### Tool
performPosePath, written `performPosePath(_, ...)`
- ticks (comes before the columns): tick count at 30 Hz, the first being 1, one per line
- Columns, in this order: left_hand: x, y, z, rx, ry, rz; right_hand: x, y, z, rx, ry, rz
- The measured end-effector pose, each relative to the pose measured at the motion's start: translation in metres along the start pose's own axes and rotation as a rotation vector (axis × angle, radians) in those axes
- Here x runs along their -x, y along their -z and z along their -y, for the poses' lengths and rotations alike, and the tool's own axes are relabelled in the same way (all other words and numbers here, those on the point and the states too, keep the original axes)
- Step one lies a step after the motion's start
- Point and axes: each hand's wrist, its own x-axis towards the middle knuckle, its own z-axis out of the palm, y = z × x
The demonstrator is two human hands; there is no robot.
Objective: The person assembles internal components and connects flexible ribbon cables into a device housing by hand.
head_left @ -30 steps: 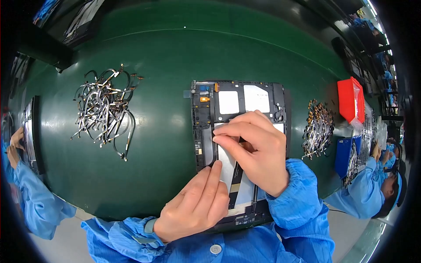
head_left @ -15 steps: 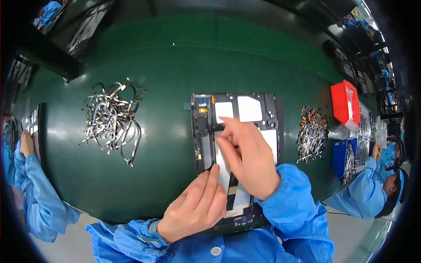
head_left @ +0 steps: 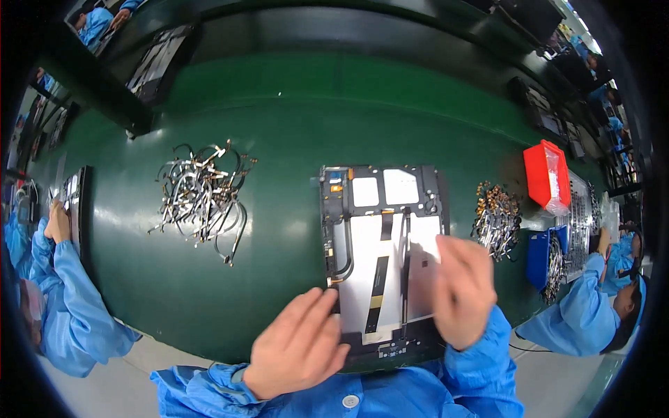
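Observation:
An opened tablet-like device (head_left: 361,254) lies in front of me, its dark frame around white panels crossed by black flex strips. My left hand (head_left: 296,345) rests at its lower left edge, fingers stretched out, fingertips touching the frame by a thin black cable (head_left: 348,265) that runs along that side. Over the device's right edge, my right hand (head_left: 465,289) is smeared by motion. Its fingers look partly bent, and I see nothing held in them.
Piles of flex cables lie on the green table (head_left: 279,209): a loose one (head_left: 202,198) at left, a tighter one (head_left: 496,219) at right. Beyond the right pile stand a red bin (head_left: 543,174) and a blue bin (head_left: 538,258) with cables. Co-workers in blue sit on both sides.
My right hand has moved right, from over the device's middle to its right edge. My left hand stays at the left edge, its fingers a little lower. The whole view has shifted slightly.

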Motion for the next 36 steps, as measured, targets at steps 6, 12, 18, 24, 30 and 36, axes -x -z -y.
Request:
performPosePath(6, 0.017, -0.007, 0.012, 0.236, 0.226, 0.047, 0.061, 0.005, -0.004, -0.117, -0.448, 0.193)
performPosePath(12, 0.009, -0.022, 0.0, 0.669, 0.373, -0.057, 0.074, -0.001, -0.005, -0.672, -0.613, 0.03)
performPosePath(18, -0.043, 0.024, 0.037, 0.15, 0.268, -0.017, 0.01, 0.034, -0.018, -1.085, -0.778, -0.147)
performPosePath(24, -0.071, 0.011, 0.149, -0.3, 0.119, -0.34, -0.101, 0.001, -0.087, -1.06, -0.49, -0.181)
performPosePath(30, -0.068, -0.013, 0.166, -0.327, 0.079, -0.334, -0.196, -0.088, -0.164, -1.013, -0.441, -0.27)
performPosePath(36, -0.074, -0.015, 0.169, -0.28, 0.063, -0.36, -0.236, -0.146, -0.195, -0.809, -0.36, -0.345)
